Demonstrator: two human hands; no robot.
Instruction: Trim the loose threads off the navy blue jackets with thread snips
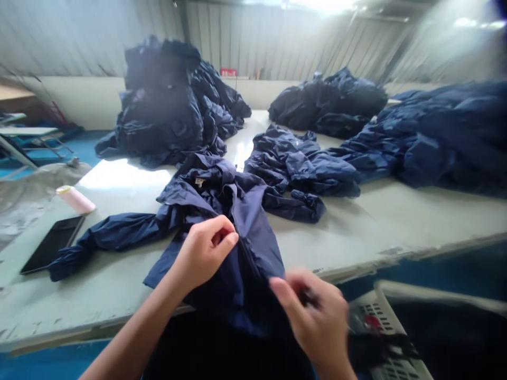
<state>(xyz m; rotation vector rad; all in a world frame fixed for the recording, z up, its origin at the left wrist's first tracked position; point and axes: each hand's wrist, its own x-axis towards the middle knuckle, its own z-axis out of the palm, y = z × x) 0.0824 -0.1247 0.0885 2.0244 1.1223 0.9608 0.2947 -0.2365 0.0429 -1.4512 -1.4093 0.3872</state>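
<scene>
A navy jacket (253, 211) lies spread on the table before me, collar away from me and both sleeves out. Its front zipper edge runs down toward me, and a small pale label shows inside the neck. My left hand (208, 250) pinches that front edge around the middle of the jacket. Lower and to the right is my right hand (317, 311), its fingers curled and smeared by motion beside the jacket's lower front corner. Something dark shows within its curled fingers, too blurred to name. The jacket's lower part hangs over the table edge toward my lap.
Big heaps of navy garments (158, 105) stand on the table (396, 221) at back left, with more (447, 137) along the right. A pink thread spool (76, 199) and a black tablet (53, 244) lie left. A pale plastic basket (396, 311) stands below at right.
</scene>
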